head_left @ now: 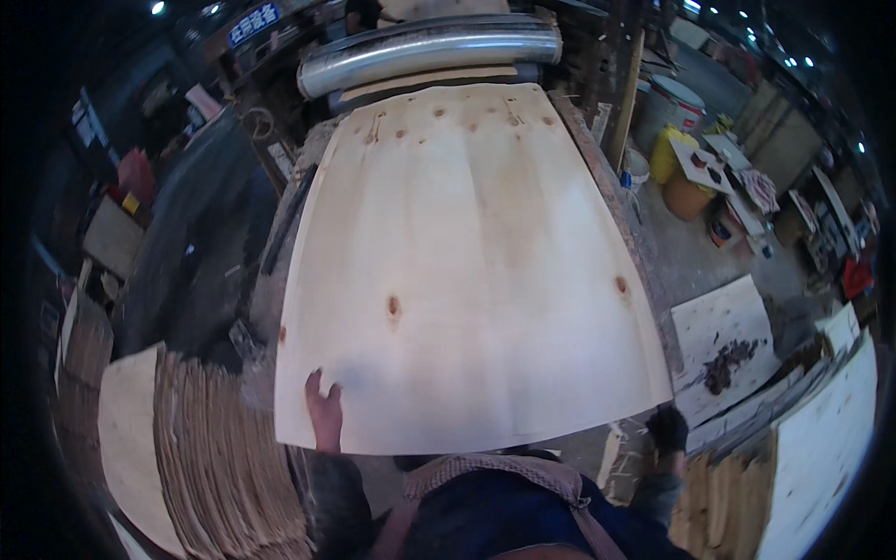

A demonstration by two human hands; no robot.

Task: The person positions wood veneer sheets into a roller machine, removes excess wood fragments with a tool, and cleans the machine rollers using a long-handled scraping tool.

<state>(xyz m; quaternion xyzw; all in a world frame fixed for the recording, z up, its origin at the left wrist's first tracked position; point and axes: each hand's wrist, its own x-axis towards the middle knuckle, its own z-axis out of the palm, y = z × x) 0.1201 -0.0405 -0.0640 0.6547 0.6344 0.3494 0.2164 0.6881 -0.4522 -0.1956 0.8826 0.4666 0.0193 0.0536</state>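
A large pale wood veneer sheet (448,271) with brown knots lies before me, its far edge close to a shiny metal roller (429,56). Over the sheet's near left corner is my left hand (324,411), bare, its fingers apart and nothing between them. A faint shadow falls on the wood beside it; whether the fingertips touch the surface is unclear. My right hand (667,429), in a dark glove, is at the near right corner of the sheet. Its fingers blend into the dark glove, so their grip cannot be made out.
Stacked veneer sheets (224,448) stand at my left, with another stack (737,495) at my right. Dark scraps lie on a pale board (723,336). Farther right are a yellow bag (665,154) and a large drum (674,103). Another person (364,14) is beyond the roller.
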